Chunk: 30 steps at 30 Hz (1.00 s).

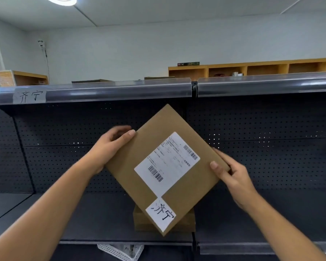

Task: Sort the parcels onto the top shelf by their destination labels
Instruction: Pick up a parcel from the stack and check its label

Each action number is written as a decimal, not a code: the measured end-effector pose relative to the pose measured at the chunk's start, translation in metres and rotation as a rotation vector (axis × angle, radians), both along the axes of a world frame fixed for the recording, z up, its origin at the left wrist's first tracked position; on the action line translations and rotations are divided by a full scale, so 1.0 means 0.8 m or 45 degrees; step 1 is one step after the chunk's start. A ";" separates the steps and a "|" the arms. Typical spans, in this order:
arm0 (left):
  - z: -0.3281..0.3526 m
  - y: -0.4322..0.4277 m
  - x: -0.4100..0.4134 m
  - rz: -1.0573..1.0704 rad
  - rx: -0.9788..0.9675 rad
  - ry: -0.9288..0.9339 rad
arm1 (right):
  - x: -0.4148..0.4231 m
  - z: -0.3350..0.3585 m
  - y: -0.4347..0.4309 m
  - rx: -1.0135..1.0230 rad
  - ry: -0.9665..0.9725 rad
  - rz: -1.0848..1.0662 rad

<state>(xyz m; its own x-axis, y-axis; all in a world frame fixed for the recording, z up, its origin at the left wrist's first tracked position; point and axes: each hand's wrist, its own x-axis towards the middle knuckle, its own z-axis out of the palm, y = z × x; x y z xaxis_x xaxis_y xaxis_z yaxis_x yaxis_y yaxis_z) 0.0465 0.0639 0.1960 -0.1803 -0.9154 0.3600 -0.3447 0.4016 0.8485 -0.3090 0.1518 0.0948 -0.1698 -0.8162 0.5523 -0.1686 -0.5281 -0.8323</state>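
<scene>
I hold a flat brown cardboard parcel (158, 147) tilted like a diamond in front of the dark shelving. It bears a white shipping label with barcodes and a small handwritten tag at its lower corner. My left hand (109, 146) grips its upper left edge. My right hand (231, 178) grips its right corner. The top shelf (120, 89) runs across above the parcel, with a handwritten paper label (29, 96) on its rail at the left. More brown parcels (141, 221) lie on the lower shelf, mostly hidden behind the held one.
Box tops (91, 81) show above the top shelf's rail. A perforated dark back panel (271, 147) stands behind the lower shelf (83, 223). A white mesh basket (119, 251) sits below. Wooden cubby shelves (252, 69) line the far wall.
</scene>
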 end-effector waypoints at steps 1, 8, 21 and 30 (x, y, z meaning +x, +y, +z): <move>0.005 0.003 0.002 -0.107 0.177 -0.062 | -0.004 0.014 -0.005 -0.002 0.030 0.001; -0.029 0.005 -0.008 -0.211 0.277 0.147 | 0.007 0.077 -0.026 -0.129 -0.110 -0.063; -0.088 0.047 -0.031 -0.048 0.433 0.695 | 0.063 -0.026 0.011 0.094 -0.110 -0.018; -0.097 0.078 -0.020 -0.037 0.360 0.915 | 0.072 -0.021 0.026 0.078 -0.247 0.005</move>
